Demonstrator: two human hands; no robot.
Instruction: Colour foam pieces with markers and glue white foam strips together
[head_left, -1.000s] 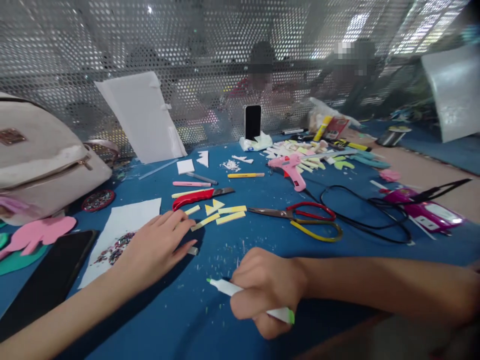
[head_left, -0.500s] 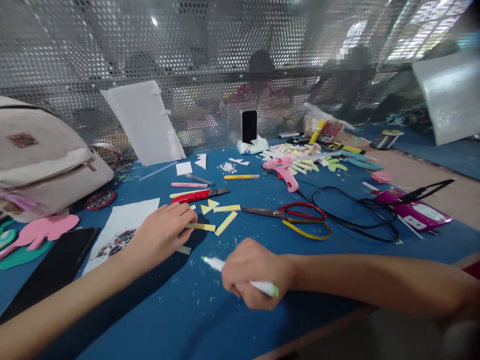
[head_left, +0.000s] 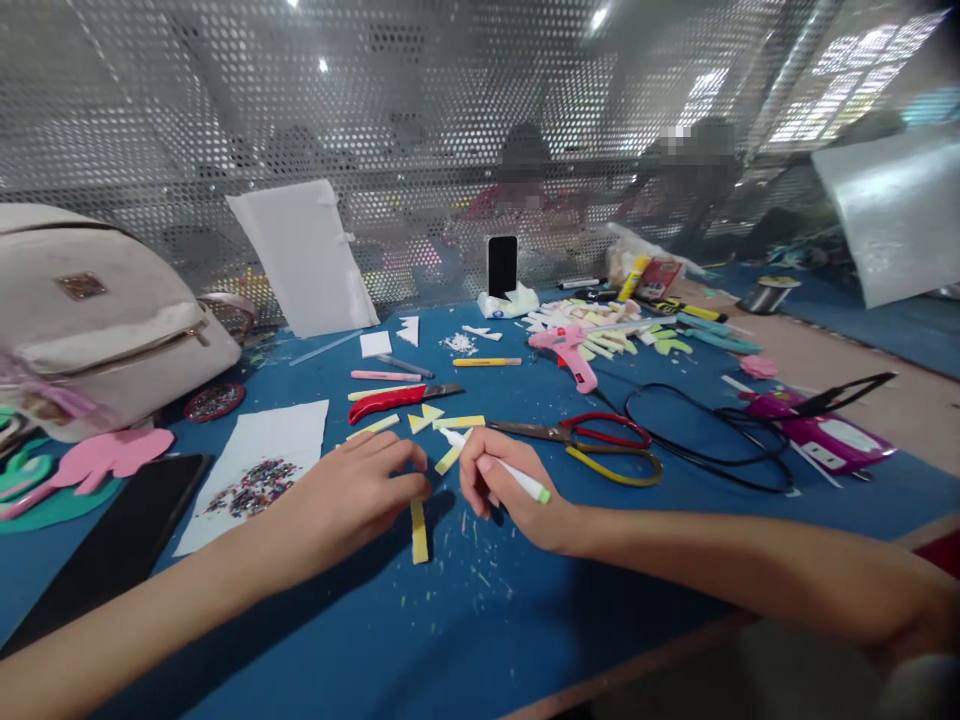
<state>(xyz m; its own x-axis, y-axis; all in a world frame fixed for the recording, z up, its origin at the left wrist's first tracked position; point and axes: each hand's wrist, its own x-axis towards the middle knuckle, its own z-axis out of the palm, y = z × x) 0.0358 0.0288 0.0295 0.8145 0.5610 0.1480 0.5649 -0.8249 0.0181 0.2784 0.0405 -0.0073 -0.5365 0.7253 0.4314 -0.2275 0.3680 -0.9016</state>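
My left hand (head_left: pixel 364 485) is left of the middle, its thumb and fingertips closed on the top end of a short yellow strip (head_left: pixel 420 535), which points toward me. My right hand (head_left: pixel 517 490) grips a white marker (head_left: pixel 517 478) with a light green end, its tip slanting up and left over the loose yellow pieces. Beyond my hands lie other yellow strips (head_left: pixel 459 422), small yellow triangles (head_left: pixel 420 422) and a red-handled utility knife (head_left: pixel 390 402). Scissors (head_left: pixel 577 435) with a red and a yellow handle lie just past my right hand.
A pink glue gun (head_left: pixel 570 352) rests before a pile of pale strips (head_left: pixel 600 312); its black cord (head_left: pixel 705 470) curls rightward. A paper sheet (head_left: pixel 300 430) with dark bits, a black slab (head_left: pixel 127 540) and a beige backpack (head_left: pixel 97 330) are at left. A phone (head_left: pixel 502 265) stands behind.
My right hand has moved up and away from me with the marker. My left hand has shifted right, and the yellow strip at its fingertips now points toward me instead of sideways.
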